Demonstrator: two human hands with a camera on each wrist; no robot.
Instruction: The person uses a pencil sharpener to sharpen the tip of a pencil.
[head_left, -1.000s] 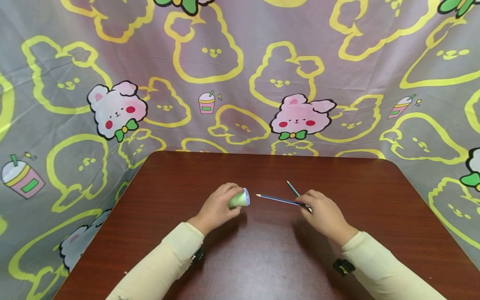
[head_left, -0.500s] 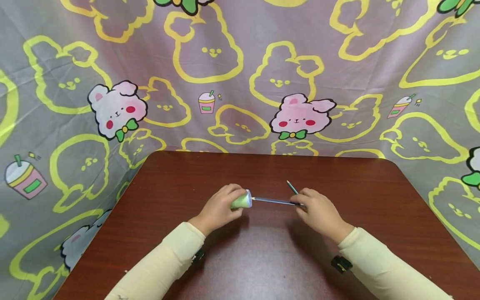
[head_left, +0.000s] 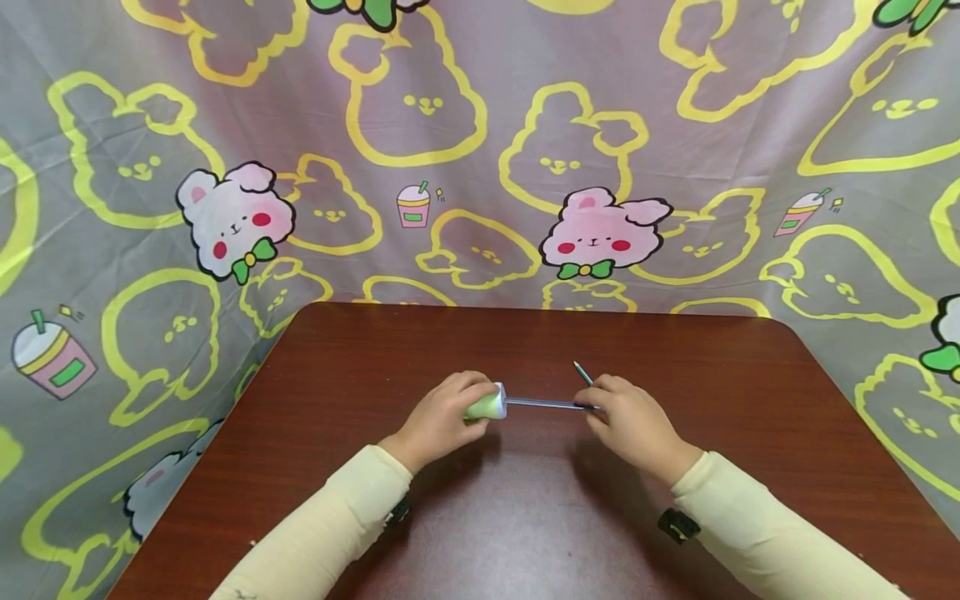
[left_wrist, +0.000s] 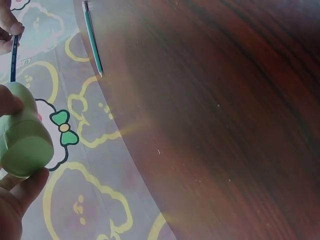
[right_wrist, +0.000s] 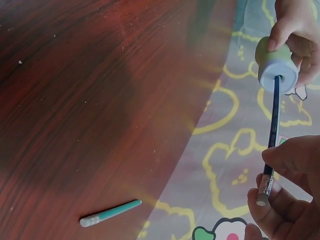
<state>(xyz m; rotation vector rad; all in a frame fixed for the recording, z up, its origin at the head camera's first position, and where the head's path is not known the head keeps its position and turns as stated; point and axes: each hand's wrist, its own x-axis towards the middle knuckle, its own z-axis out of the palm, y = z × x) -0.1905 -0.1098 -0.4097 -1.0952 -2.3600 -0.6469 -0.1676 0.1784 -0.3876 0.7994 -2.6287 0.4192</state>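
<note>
My left hand [head_left: 435,421] holds a light green pencil sharpener [head_left: 487,403] on its side above the table, its pale blue end facing right. In the right wrist view, the tip of a dark blue pencil [right_wrist: 275,115] is inside the hole in that end and hidden. The right hand [head_left: 637,425] pinches this pencil between thumb and fingers near its eraser end. The pencil spans the gap between both hands, nearly level. Beyond the right hand, a teal pencil [head_left: 583,373] lies on the table, partly covered by the fingers in the head view; its whitish eraser end shows in the right wrist view.
The dark reddish-brown wooden table [head_left: 360,350] has rounded far corners. Behind it and along its sides hangs a grey curtain [head_left: 480,125] with yellow bear outlines and rabbit faces. A small black device [head_left: 678,526] is strapped under the right sleeve.
My right hand has moved left, bringing the dark blue pencil's tip into the sharpener's hole. The left hand has shifted slightly right with the sharpener. The teal pencil stays where it was.
</note>
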